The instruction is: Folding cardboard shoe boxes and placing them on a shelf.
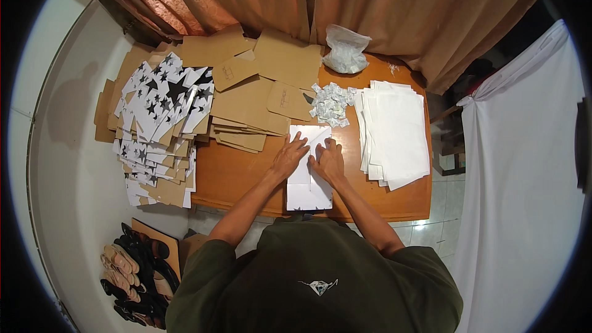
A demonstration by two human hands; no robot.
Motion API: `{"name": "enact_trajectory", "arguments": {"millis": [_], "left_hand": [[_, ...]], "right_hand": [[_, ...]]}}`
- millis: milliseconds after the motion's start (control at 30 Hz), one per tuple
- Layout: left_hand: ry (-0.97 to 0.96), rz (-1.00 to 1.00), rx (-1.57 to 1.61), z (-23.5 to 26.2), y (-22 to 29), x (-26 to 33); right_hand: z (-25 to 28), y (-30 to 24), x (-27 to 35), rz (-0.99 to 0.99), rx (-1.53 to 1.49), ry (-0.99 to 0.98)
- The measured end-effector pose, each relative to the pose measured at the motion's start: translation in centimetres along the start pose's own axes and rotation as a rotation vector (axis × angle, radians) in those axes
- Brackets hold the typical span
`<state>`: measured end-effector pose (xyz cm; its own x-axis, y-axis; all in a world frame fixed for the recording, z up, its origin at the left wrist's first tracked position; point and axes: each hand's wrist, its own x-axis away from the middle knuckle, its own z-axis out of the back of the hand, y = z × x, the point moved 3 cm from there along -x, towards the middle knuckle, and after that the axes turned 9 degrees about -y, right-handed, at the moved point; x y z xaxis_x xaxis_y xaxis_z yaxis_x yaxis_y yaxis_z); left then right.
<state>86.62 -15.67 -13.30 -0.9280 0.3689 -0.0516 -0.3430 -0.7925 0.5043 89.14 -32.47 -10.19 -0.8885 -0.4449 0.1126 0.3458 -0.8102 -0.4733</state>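
Note:
A white folded paper or card piece [301, 193] lies lengthwise before me at the table's front edge, with creases across it and dark star marks at its near end. My left hand [290, 158] rests on its left side, fingers stretched out toward the far end. On its right side presses my right hand [329, 161], its fingers somewhat bent but apart. Neither hand appears to grip anything. Just beyond the piece is a heap of small white packets [333, 103]. To the right lies a stack of white sheets [394, 132].
Brown cardboard pieces [246, 102] spread over the back left of the wooden table [246, 176]. Star-printed white pieces [166, 98] pile up at the far left. A clear plastic bag [345, 49] stands at the back by the curtain [394, 12]. Shoes [139, 271] sit on the lower left.

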Motion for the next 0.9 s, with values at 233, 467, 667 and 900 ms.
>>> {"name": "enact_trajectory", "arguments": {"millis": [233,467,667,900], "left_hand": [[0.056,0.142,-0.048,3.3,3.3,1.7],[-0.023,0.770,0.444,0.9,2.8,4.0],[0.287,0.589,0.422,4.9,6.7,3.7],[0.505,0.253,0.333,13.7,13.5,3.3]], "right_hand": [[0.4,3.6,1.6,0.102,-0.493,0.041],[-1.5,5.5,2.2,-0.149,-0.778,-0.174],[3.9,2.9,2.9,-0.269,-0.904,-0.085],[9.0,3.7,3.1,-0.053,-1.144,0.186]]}}
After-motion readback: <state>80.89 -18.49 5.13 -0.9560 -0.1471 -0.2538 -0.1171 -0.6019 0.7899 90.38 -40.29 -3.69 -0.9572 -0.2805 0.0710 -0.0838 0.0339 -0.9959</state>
